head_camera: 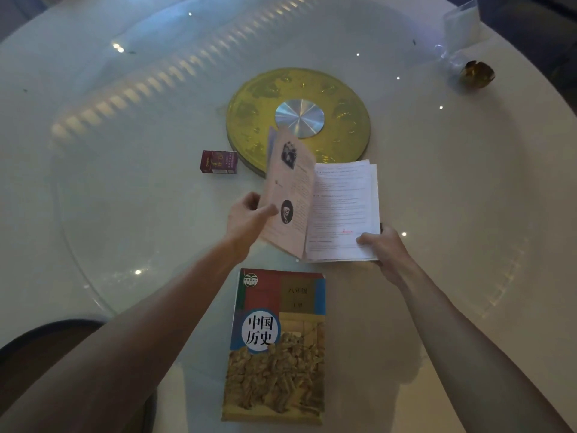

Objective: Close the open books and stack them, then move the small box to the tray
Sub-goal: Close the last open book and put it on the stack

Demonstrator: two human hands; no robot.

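Note:
An open book (340,207) lies in the middle of the table, its left half raised and tilted toward the right half. My left hand (246,218) grips that raised left half at its lower edge. The book's lower right corner is pinched by my right hand (382,245). A closed history textbook (278,345) with a colourful cover lies flat nearer to me. A small dark red box (218,162) sits to the left of the open book. Just beyond the book is a round yellow tray (249,120) with a silver centre, partly hidden by the raised pages.
The table (125,214) is round, white and glossy with light reflections. A clear plastic bag (459,29) and a small golden object (477,73) rest at the far right. A dark chair (37,348) shows at the lower left.

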